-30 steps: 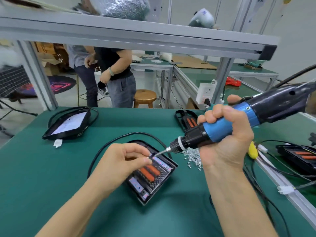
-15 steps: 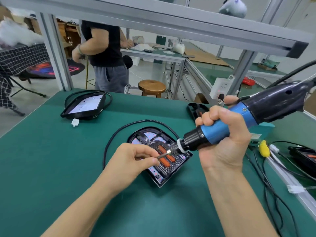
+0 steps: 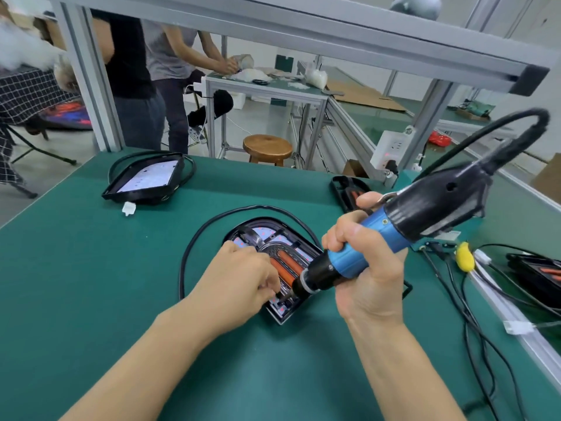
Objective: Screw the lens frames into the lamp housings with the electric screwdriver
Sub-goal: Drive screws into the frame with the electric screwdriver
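Screwdriver tip set on the lamp at the green counter

The right hand grips the blue screwdriver, tilted down to the left; the left hand pinches at its tip over the near corner of the black lamp, a cable curving around it.

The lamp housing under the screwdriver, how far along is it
Done: the lens frame sits in the lamp housing. In hand: the right hand holds the electric screwdriver at the near edge; the left hand steadies its tip. Left: driven screws can't be counted; another housing waits behind.
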Tool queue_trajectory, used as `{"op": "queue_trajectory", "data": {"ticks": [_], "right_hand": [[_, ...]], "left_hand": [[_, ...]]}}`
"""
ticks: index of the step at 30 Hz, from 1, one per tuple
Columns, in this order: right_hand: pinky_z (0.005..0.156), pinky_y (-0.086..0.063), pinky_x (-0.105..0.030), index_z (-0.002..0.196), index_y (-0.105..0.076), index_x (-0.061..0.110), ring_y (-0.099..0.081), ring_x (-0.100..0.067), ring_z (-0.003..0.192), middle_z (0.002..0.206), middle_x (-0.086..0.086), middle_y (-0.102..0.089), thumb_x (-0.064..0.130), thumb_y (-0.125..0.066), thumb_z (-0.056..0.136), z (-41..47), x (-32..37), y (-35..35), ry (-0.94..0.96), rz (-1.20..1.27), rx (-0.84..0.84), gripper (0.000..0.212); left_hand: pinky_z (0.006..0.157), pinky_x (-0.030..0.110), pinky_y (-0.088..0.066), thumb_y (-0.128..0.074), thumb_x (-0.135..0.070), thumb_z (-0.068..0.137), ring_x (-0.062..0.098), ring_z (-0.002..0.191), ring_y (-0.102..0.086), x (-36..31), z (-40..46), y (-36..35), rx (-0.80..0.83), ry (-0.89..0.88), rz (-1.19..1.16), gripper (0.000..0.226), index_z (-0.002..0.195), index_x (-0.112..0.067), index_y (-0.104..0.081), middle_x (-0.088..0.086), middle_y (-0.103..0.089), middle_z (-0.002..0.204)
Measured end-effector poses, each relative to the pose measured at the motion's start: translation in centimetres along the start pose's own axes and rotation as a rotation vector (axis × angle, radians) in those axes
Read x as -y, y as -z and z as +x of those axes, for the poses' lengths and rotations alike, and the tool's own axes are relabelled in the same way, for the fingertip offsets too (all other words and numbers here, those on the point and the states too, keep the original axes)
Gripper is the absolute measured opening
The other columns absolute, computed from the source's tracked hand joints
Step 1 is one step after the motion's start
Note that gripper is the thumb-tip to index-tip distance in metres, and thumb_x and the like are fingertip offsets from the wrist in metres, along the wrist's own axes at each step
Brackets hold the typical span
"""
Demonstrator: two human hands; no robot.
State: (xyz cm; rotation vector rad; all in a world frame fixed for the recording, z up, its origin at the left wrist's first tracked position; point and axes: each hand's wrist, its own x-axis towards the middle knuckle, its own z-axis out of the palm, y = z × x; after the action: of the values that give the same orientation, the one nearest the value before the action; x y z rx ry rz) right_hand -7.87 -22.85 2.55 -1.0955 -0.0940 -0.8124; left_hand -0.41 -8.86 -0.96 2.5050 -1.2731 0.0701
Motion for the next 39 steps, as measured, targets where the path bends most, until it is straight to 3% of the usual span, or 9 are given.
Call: {"op": "queue_trajectory", "data": {"ticks": [8, 12, 21, 24, 30, 33, 35, 37, 39], "right_hand": [[0.055, -0.043, -0.027, 0.087, -0.061, 0.027, -0.046, -0.016, 0.051, 0.058, 0.003, -0.049, 0.01, -0.061, 0.064, -0.1, -0.2, -0.4, -0.002, -0.013, 0.1, 0.028], [0.057, -0.044, -0.026, 0.086, -0.061, 0.028, -0.046, -0.016, 0.051, 0.057, 0.003, -0.05, 0.001, -0.06, 0.066, 0.1, -0.2, -0.6, -0.013, -0.034, 0.105, 0.034], [0.055, -0.043, -0.026, 0.086, -0.061, 0.03, -0.046, -0.016, 0.051, 0.058, 0.003, -0.051, 0.013, -0.062, 0.065, 0.3, -0.1, -0.8, -0.044, -0.082, 0.195, 0.027], [0.056, -0.043, -0.026, 0.087, -0.062, 0.031, -0.046, -0.017, 0.052, 0.057, 0.003, -0.052, 0.014, -0.061, 0.065, 0.4, 0.0, -1.1, -0.054, -0.1, 0.268, 0.027], [0.057, -0.044, -0.024, 0.087, -0.061, 0.026, -0.047, -0.017, 0.052, 0.055, 0.0, -0.052, 0.011, -0.066, 0.066, 0.9, 0.3, -1.9, -0.071, -0.128, 0.14, 0.026], [0.053, -0.045, -0.023, 0.09, -0.058, 0.016, -0.047, -0.015, 0.05, 0.056, 0.0, -0.051, 0.007, -0.067, 0.072, 1.8, 1.3, -1.6, -0.098, -0.095, -0.016, 0.022], [0.051, -0.045, -0.022, 0.089, -0.058, 0.014, -0.049, -0.012, 0.049, 0.059, 0.001, -0.054, 0.011, -0.077, 0.072, 3.1, 2.6, -0.6, -0.166, -0.069, -0.083, 0.026], [0.048, -0.047, -0.02, 0.087, -0.058, 0.013, -0.051, -0.01, 0.048, 0.061, 0.001, -0.056, 0.026, -0.08, 0.07, 4.7, 4.1, 1.2, -0.295, -0.109, -0.136, 0.031], [0.046, -0.047, -0.02, 0.087, -0.055, 0.013, -0.052, -0.01, 0.046, 0.059, 0.001, -0.056, 0.033, -0.076, 0.076, 6.3, 5.2, 3.8, -0.45, -0.288, -0.159, 0.031]], "left_hand": [[0.083, 0.028, -0.024, -0.046, -0.031, 0.093, 0.014, 0.092, -0.047, 0.2, -0.4, -0.5, -0.037, -0.039, 0.103, 0.023, 0.092, -0.03, -0.069, -0.009, -0.06, 0.091], [0.08, 0.028, -0.033, -0.054, -0.034, 0.087, 0.014, 0.081, -0.053, 0.4, -1.1, -1.5, -0.174, -0.043, 0.058, 0.025, 0.07, -0.026, -0.071, -0.012, -0.058, 0.075], [0.075, 0.034, -0.035, -0.068, -0.026, 0.081, 0.018, 0.085, -0.048, 0.0, -1.2, -2.9, -0.287, 0.212, -0.216, 0.016, 0.067, -0.02, -0.072, -0.009, -0.06, 0.077], [0.081, 0.036, -0.037, -0.076, -0.022, 0.077, 0.021, 0.094, -0.046, -0.2, -1.3, -3.1, -0.389, 0.418, -0.314, 0.01, 0.078, -0.019, -0.067, -0.005, -0.056, 0.088], [0.089, 0.043, -0.043, -0.065, -0.044, 0.082, 0.032, 0.111, -0.053, -0.6, -0.9, -3.1, -0.257, 0.841, -0.493, 0.081, 0.141, -0.01, -0.022, 0.014, -0.054, 0.124], [0.076, 0.037, -0.041, -0.059, -0.038, 0.087, 0.031, 0.086, -0.055, -0.9, 0.1, -3.0, -0.189, 0.875, -0.528, 0.088, 0.148, -0.013, 0.0, 0.003, -0.06, 0.083], [0.081, 0.039, -0.046, -0.063, -0.035, 0.084, 0.032, 0.083, -0.06, -0.8, 0.7, -3.0, -0.194, 0.901, -0.62, 0.094, 0.148, -0.015, 0.002, 0.005, -0.063, 0.079], [0.092, 0.048, -0.048, -0.069, -0.04, 0.079, 0.038, 0.099, -0.062, -0.5, 1.2, -3.1, -0.199, 0.943, -0.784, 0.101, 0.147, -0.018, 0.003, 0.016, -0.065, 0.107], [0.097, 0.053, -0.045, -0.076, -0.045, 0.072, 0.041, 0.113, -0.055, -0.6, 1.5, -3.1, -0.189, 0.957, -0.896, 0.112, 0.147, -0.022, 0.003, 0.018, -0.049, 0.133]]}}
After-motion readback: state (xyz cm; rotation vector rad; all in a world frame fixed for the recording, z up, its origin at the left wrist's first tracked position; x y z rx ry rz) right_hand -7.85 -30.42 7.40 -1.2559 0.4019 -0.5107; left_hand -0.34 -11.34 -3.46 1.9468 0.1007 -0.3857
